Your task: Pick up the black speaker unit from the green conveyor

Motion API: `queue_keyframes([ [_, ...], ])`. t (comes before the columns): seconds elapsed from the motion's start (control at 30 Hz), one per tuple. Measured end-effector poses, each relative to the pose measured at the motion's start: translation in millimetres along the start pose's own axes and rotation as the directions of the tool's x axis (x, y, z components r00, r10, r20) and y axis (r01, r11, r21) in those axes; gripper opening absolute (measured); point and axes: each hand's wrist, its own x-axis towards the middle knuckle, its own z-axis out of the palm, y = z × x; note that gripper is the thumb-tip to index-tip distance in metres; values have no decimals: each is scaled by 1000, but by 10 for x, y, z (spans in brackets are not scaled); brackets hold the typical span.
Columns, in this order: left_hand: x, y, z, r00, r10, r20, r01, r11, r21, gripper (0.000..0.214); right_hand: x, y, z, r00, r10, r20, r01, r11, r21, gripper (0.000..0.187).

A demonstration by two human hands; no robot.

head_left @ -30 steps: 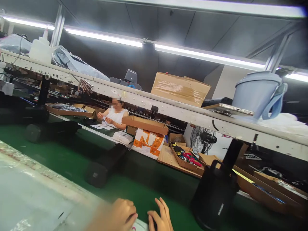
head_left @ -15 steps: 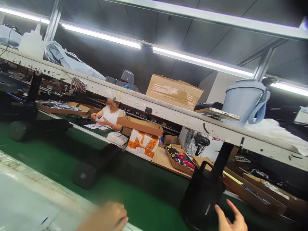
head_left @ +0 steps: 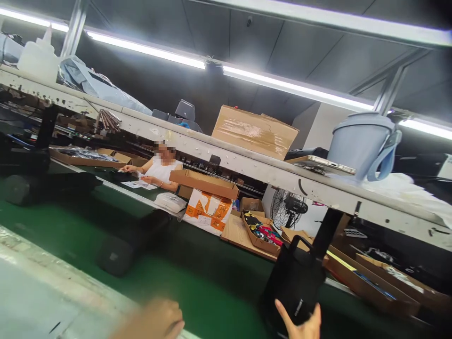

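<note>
Head view: the right hand (head_left: 304,326), cut off by the bottom edge, is spread open against the lower front of the upright black speaker (head_left: 294,278), a matt, rounded casing with a top handle. Well left of the speaker, the left hand (head_left: 155,321) is blurred, its fingers curled; its grip cannot be judged. Smooth green belt (head_left: 212,287) stretches between them.

Person's own hands in view: 2, namely 1 left hand (head_left: 155,322) and 1 right hand (head_left: 303,326).

Black speakers on the green belt (head_left: 212,292): 3, namely 1 upright speaker (head_left: 296,282), 1 lying speaker mid-belt (head_left: 120,249) and 1 lying speaker at far left (head_left: 35,186).

Co-worker (head_left: 164,172): 1.

Upper shelf (head_left: 247,162): 1 closed cardboard box (head_left: 254,132), 1 pale blue bucket (head_left: 356,146), 1 white squeeze bottle (head_left: 37,54).

Fan (head_left: 291,209): 1.
</note>
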Motion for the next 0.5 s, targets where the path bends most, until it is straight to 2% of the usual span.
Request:
queue_keyframes([
  [0.13,-8,15,-9,999,-10,32,10,1000,5,27,-92,-110,-34,995,73,-62,-79,991,-103,136],
  [0.23,-4,39,-44,998,-22,55,21,1000,20,27,-88,-153,-65,990,125,-70,-131,986,-103,128],
  [0.37,-5,92,-124,995,-35,97,32,999,33,30,91,-128,-146,986,169,5,-169,986,3,106],
  [0.5,-11,143,-193,992,-42,123,38,999,37,33,167,-100,-186,984,142,104,-159,971,178,109],
])
